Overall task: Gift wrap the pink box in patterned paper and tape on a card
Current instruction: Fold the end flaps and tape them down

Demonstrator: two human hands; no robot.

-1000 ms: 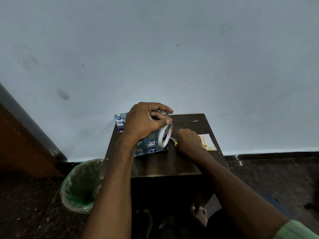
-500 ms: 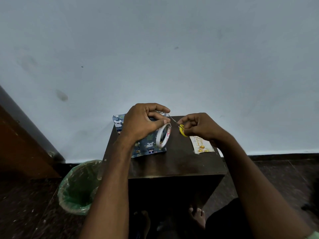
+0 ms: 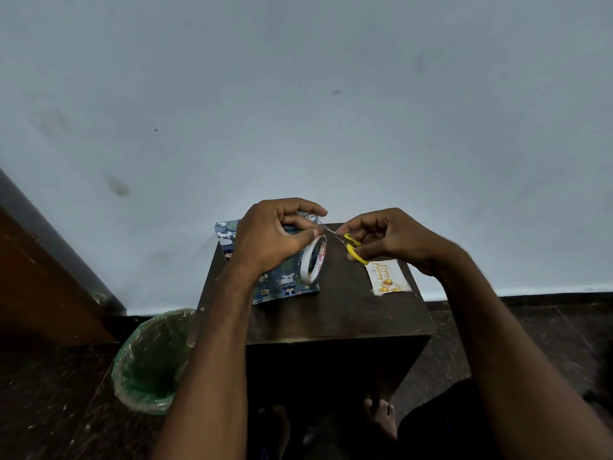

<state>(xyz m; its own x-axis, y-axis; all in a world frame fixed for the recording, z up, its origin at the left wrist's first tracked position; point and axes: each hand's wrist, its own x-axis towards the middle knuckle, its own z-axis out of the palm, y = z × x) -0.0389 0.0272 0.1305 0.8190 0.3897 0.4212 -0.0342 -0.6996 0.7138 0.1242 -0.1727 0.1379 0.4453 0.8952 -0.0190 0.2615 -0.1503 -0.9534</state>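
The box wrapped in blue patterned paper with small animal figures (image 3: pixel 285 280) lies on the far left part of the dark wooden counter (image 3: pixel 331 313), no pink showing, so the wrapping looks done and the card step is in hand. Above it the left hand (image 3: pixel 272 240) grips a white ring-shaped roll of adhesive tape (image 3: pixel 313 260), thumb and forefinger curled as if holding a drawn-out strip, though the strip itself is too thin to see. The right hand (image 3: pixel 391 240) has its fingers curled round small yellow-handled scissors (image 3: pixel 351 247), blades pointing toward the roll. To the right the white birthday card with gold lettering (image 3: pixel 386 277) lies flat on the counter, well apart from the box. Next, I judge, comes a snip through the taut strip, then carrying it to the card. A green-lined round waste bin (image 3: pixel 152 360) stands on the floor at left.
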